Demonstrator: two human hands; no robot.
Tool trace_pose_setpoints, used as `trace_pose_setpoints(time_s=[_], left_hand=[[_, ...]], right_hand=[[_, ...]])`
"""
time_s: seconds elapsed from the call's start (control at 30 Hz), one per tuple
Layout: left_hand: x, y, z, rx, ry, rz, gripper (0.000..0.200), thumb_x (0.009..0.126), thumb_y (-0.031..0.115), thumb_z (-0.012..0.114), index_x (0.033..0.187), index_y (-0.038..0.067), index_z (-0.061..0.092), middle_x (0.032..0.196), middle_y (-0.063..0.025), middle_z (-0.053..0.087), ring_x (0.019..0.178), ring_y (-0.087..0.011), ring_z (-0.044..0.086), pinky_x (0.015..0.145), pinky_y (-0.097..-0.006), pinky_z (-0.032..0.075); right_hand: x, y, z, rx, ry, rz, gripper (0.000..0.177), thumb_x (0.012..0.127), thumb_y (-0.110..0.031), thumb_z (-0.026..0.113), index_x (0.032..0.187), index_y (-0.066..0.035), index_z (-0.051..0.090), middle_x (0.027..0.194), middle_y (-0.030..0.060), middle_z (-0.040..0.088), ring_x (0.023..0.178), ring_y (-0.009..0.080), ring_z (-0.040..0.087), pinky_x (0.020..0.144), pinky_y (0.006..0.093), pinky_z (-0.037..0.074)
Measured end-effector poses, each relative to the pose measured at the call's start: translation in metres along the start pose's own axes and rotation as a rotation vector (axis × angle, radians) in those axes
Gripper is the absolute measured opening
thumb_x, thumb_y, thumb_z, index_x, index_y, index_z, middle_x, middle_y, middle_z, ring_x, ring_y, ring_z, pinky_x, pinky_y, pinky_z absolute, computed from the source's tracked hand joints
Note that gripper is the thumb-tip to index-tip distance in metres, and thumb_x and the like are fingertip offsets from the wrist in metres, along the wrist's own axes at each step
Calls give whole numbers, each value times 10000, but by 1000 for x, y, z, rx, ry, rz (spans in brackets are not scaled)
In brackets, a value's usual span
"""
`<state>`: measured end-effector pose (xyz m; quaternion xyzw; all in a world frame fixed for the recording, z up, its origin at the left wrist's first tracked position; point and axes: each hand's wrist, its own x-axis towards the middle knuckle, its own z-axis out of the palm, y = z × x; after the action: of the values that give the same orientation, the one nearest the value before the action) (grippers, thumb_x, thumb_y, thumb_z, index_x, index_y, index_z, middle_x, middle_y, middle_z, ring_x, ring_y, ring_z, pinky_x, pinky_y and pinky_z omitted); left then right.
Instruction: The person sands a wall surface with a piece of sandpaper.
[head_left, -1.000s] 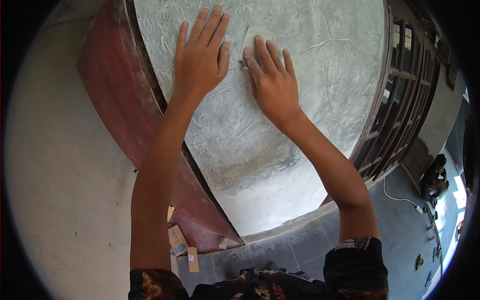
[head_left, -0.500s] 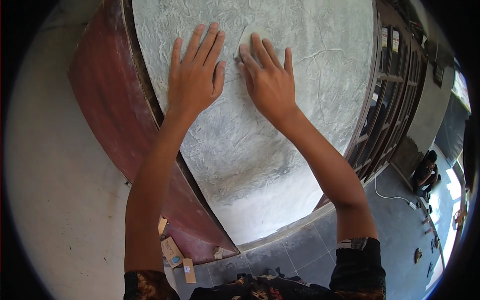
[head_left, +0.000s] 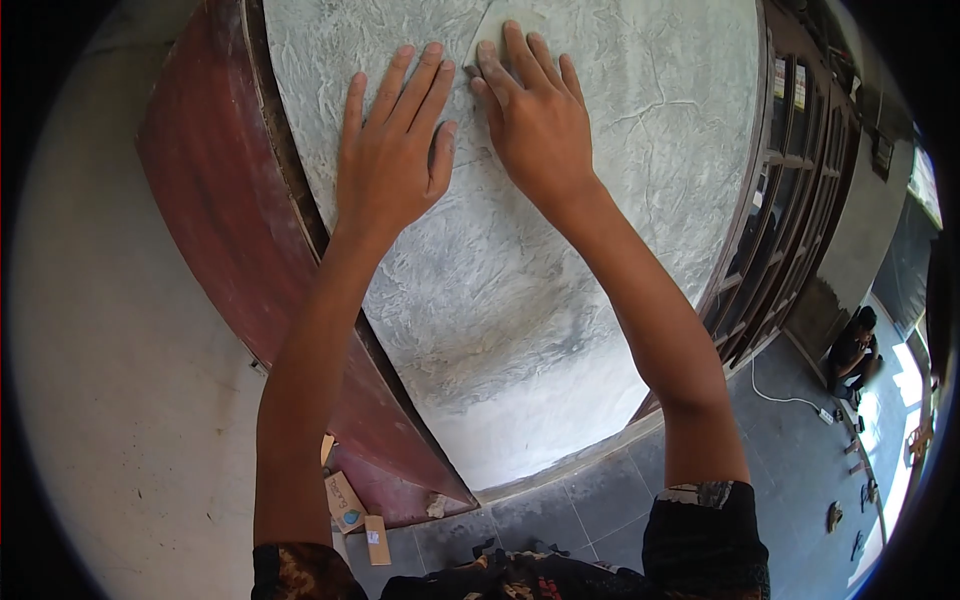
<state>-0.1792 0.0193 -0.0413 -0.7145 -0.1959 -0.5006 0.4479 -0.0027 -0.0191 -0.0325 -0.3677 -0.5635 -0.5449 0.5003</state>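
A thin, pale sheet (head_left: 488, 26) is pressed to a mottled gray wall (head_left: 620, 200) beneath the extended, open fingers of the right hand (head_left: 543, 135); the left hand (head_left: 385, 175) is laid beside it, fingers spread, near a dark red panel (head_left: 215, 190).

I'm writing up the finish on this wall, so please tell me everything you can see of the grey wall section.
The grey wall section looks like rough plaster or cement: mottled, wrinkled and swirled, with branching raised lines at upper right, a darker smudge lower down and a smoother, whiter band at the bottom. A dark strip borders its left side, dark framing its right. The left hand lies against it, fingers spread; the right hand presses a thin pale sheet to it.
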Motion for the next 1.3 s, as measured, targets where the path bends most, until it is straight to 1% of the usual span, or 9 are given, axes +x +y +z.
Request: trace_pose_setpoints(time_s=[0.13, 0.27, 0.33, 0.47, 0.67, 0.87, 0.93, 1.0, 1.3], left_hand=[[1, 0, 2, -21, 28, -4, 549, 1001, 238, 556, 1539, 144, 497, 1640, -17, 424, 1536, -236, 344, 1248, -547, 219], [0, 3, -1, -11, 11, -9, 545, 1000, 229, 556, 1534, 135, 501, 1635, -18, 432, 1532, -239, 354, 1245, -555, 221], [1, 1, 0, 4, -4, -9, 543, 1000, 227, 555, 1532, 133, 503, 1633, -18, 435, 1530, -240, 358, 1244, -557, 222], [-2, 1, 2, -24, 23, -6, 541, 999, 226, 557, 1529, 133, 507, 1627, -21, 444, 1527, -242, 363, 1243, -557, 225], [0, 3, 0, 9, 23, -28, 526, 1000, 232, 548, 1517, 140, 523, 1610, -13, 467, 1520, -220, 374, 1247, -539, 230], [-2, 0, 0, -28, 19, -21, 513, 1019, 184, 507, 1530, 134, 511, 1628, -22, 445, 1531, -239, 359, 1248, -547, 215], [-2, 1, 1, -18, 16, -29, 508, 1024, 177, 497, 1530, 136, 510, 1629, -19, 444, 1530, -239, 360, 1248, -546, 215], [-2, 0, 1, -23, 19, -28, 511, 1031, 171, 484, 1540, 142, 497, 1628, -18, 445, 1531, -237, 359, 1248, -542, 214], [9, 2, 3, 105, 33, 0, 509, 1005, 181, 519, 1513, 167, 534, 1621, 12, 451, 1524, -207, 365, 1248, -544, 224]], right_hand=[[-97, -34, -28, 4, -245, 84, 372, 1000, -271, 641, 1322, -86, 669, 1534, 165, 515, 1419, 377, 483, 1129, 652, 364], [8, 7, 3, -4, 49, -13, 352, 1023, -307, 606, 1320, -131, 668, 1499, 106, 559, 1389, 322, 516, 1121, 663, 350], [10, 12, 8, -11, 33, -25, 376, 1016, -306, 621, 1347, -132, 656, 1546, 104, 518, 1408, 324, 503, 1129, 663, 344], [-106, -16, -26, -6, -238, 73, 441, 996, -293, 658, 1413, -154, 628, 1595, 135, 466, 1446, 350, 469, 1123, 697, 330], [-6, 13, 2, -20, -143, 8, 728, 1016, -599, 479, 1591, -160, 400, 1682, 160, 290, 1548, 369, 276, 1183, 732, 147], [-101, -15, -25, 48, -327, 38, 878, 999, -694, 417, 1611, -69, 339, 1701, 197, 224, 1578, 383, 196, 1189, 737, 85], [-65, 6, -8, 54, -343, 21, 899, 990, -717, 408, 1605, -64, 350, 1699, 206, 224, 1581, 380, 189, 1193, 733, 68], [-9, 24, 8, -40, -162, -44, 905, 976, -740, 406, 1594, -78, 380, 1696, 211, 232, 1582, 376, 190, 1198, 724, 44], [-101, 10, -24, 62, -338, -72, 961, 957, -746, 449, 1549, 10, 407, 1676, 239, 255, 1568, 396, 213, 1187, 737, 95]])
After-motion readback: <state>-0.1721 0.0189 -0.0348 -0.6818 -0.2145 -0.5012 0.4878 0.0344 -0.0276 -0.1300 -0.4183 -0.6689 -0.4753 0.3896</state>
